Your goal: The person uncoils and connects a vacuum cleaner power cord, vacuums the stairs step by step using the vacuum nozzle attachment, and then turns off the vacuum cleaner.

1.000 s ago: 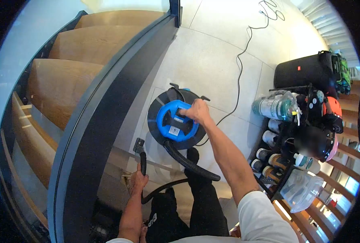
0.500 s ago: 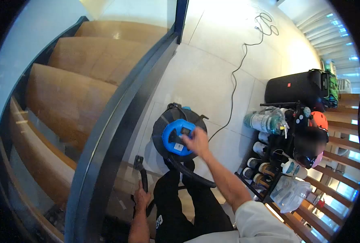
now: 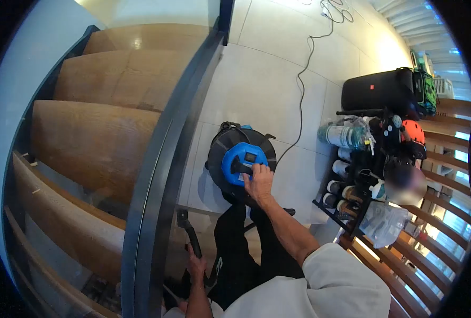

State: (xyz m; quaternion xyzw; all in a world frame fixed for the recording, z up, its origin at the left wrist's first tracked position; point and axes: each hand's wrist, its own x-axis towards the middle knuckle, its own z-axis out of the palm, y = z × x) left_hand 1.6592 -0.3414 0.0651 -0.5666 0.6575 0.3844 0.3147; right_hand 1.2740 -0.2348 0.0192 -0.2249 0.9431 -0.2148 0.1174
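A drum-shaped vacuum cleaner (image 3: 218, 168) with a black body and a blue top stands on the floor in front of my legs. My right hand (image 3: 260, 184) is closed on the end of the black handle (image 3: 240, 166) on its top. Lower left, my left hand (image 3: 196, 263) wraps round the black vacuum hose wand (image 3: 192, 236), whose flat nozzle (image 3: 182, 216) points away from me. Part of the hose is hidden behind my right forearm and legs.
Wooden stairs (image 3: 97, 127) rise on the left behind a glass panel with a dark metal frame (image 3: 153, 196). A black cable (image 3: 301, 87) runs across the tiles. On the right are a shoe rack (image 3: 333, 217), a large bottle (image 3: 344, 136), a black speaker (image 3: 378, 93) and an orange helmet (image 3: 413, 132).
My right hand has gone from a blurred position over the blue top to a hold on the handle's end. The view has shifted slightly. My left hand keeps the hose wand.
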